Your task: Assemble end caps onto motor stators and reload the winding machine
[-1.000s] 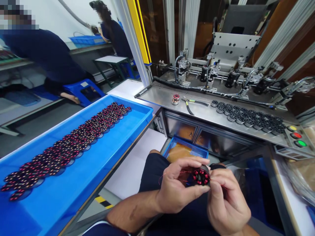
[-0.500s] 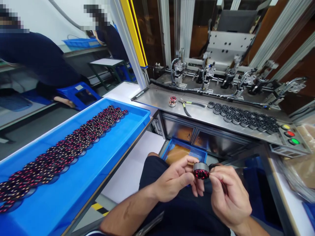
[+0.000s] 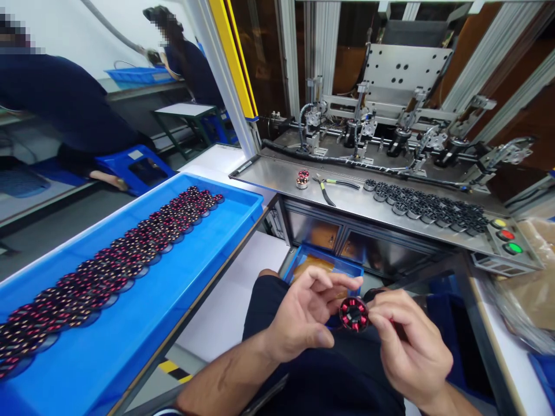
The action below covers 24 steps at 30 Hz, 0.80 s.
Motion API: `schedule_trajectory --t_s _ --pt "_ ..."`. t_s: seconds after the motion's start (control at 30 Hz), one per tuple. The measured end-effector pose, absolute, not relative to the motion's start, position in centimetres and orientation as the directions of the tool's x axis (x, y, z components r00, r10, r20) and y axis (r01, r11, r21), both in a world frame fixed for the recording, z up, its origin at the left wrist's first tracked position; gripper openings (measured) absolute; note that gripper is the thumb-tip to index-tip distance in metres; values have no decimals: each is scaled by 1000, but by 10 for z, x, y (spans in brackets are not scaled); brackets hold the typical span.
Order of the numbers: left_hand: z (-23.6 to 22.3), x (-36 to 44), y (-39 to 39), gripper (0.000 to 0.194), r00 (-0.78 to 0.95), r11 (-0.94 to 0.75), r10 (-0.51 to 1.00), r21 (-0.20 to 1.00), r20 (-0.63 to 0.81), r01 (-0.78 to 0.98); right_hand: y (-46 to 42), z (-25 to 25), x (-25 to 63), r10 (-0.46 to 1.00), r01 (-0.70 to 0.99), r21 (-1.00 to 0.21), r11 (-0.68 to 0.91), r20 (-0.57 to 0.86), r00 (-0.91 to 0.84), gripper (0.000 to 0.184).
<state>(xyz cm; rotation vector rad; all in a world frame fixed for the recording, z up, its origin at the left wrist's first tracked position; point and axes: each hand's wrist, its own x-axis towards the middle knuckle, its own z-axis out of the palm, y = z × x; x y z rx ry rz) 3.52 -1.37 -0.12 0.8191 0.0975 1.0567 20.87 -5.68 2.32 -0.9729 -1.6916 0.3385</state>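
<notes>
My right hand (image 3: 411, 341) pinches a round motor stator (image 3: 354, 315) at its right edge, between thumb and fingers. Its face with red windings around a dark centre is turned toward me. My left hand (image 3: 306, 315) is just left of the stator, thumb and fingers spread apart. Some of its lower fingertips lie behind the stator, so I cannot tell whether they touch it. Both hands are above my lap.
A long blue tray (image 3: 173, 283) at left holds many wound stators (image 3: 143, 242). On the metal bench lie two stators (image 3: 302, 182), cutting pliers (image 3: 327, 188) and rows of dark cores (image 3: 427, 205). A button box (image 3: 514, 248) stands right. Co-workers (image 3: 65, 98) sit at far left.
The stator has tipped from side-on so that its wound face shows. My left hand's thumb and index finger have come away from it, while my right hand keeps its pinch.
</notes>
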Motion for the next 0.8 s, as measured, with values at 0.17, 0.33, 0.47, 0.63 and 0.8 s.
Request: schedule_trajectory --t_s 0.17,0.33,0.47,0.63,0.8 --pt "-9 40 -15 36 775 449 624 765 103 -462 -61 18 220 632 570 -440 694 752 -189 18" --pt "-13 47 -19 33 674 342 716 751 181 -565 -65 18 211 723 544 -597 590 691 -26 16" --pt "-14 47 -20 35 490 18 811 825 318 -565 -66 15 202 824 404 -783 472 555 112 16" --pt "-8 39 -15 65 302 -533 743 801 598 -274 -64 2 198 955 64 -967 247 254 152 21" --pt "5 30 -10 55 355 -685 663 725 659 -68 -56 -2 191 989 -276 -953 123 96 110 29"
